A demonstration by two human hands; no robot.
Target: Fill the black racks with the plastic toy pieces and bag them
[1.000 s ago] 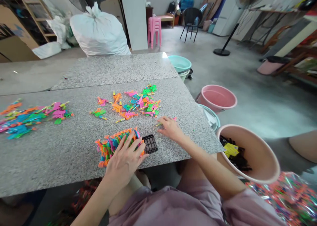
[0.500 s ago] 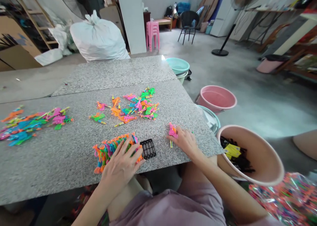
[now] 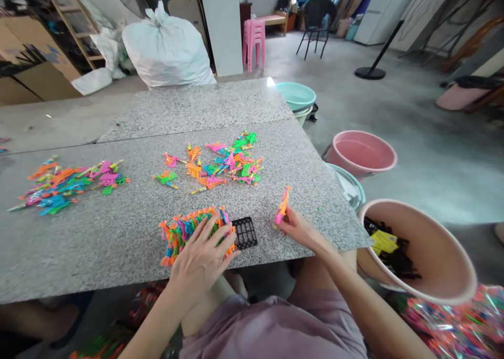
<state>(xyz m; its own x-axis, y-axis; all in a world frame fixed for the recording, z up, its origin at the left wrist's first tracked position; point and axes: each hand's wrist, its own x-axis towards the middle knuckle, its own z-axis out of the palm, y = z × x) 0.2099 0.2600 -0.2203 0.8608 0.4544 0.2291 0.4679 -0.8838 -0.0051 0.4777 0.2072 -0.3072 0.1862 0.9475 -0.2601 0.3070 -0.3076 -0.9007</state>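
My left hand point(image 3: 205, 246) lies with fingers spread over a packed row of small colourful plastic toys point(image 3: 179, 233), which stand side by side with orange round ends up. Its palm hides part of the row. A black plastic grid rack point(image 3: 245, 232) sticks out to the right of the row, its open cells showing. My right hand point(image 3: 297, 226) is closed, pinching a small pink and orange plastic toy point(image 3: 283, 206) just above the table, right of the rack. The toy's exact kind is too small to tell.
Loose plastic toys lie in a heap point(image 3: 236, 162) mid-table and another heap point(image 3: 74, 183) at left. Beyond the table's right edge stand a pink bucket point(image 3: 364, 162) and a beige tub point(image 3: 437, 254) of black parts. A white sack point(image 3: 169, 54) stands behind the table.
My right hand has lifted the pink and orange toy from the table and turned it upright. My left hand stays on the row. The camera view has shifted slightly right.
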